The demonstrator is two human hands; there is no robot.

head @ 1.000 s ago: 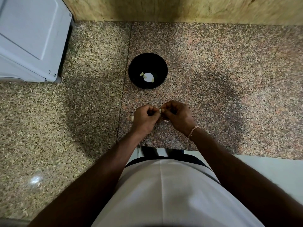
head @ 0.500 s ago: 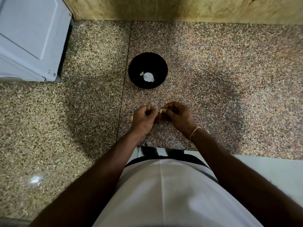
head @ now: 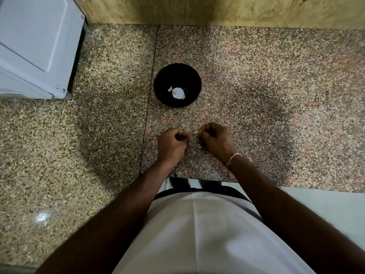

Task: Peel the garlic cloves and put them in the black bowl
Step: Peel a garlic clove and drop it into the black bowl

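The black bowl (head: 158, 89) stands on the speckled granite counter (head: 256, 95), just beyond my hands, with pale garlic pieces (head: 177, 92) lying at its bottom. My right hand (head: 214, 142) pinches a small pale garlic clove (head: 196, 132) at its fingertips. To its left my left hand (head: 172, 145) is curled into a fist a short gap away; I cannot see whether it holds a bit of skin. Small pale flecks of peel (head: 199, 146) lie on the counter between the two hands.
A white appliance (head: 33, 46) stands at the back left of the counter. A wooden wall panel (head: 217, 8) runs along the back. The counter's front edge (head: 296, 189) meets a pale floor at lower right, close to my body.
My hands were joined on the clove; now they have drawn apart. The clove stays with my right hand while my left has moved slightly left.
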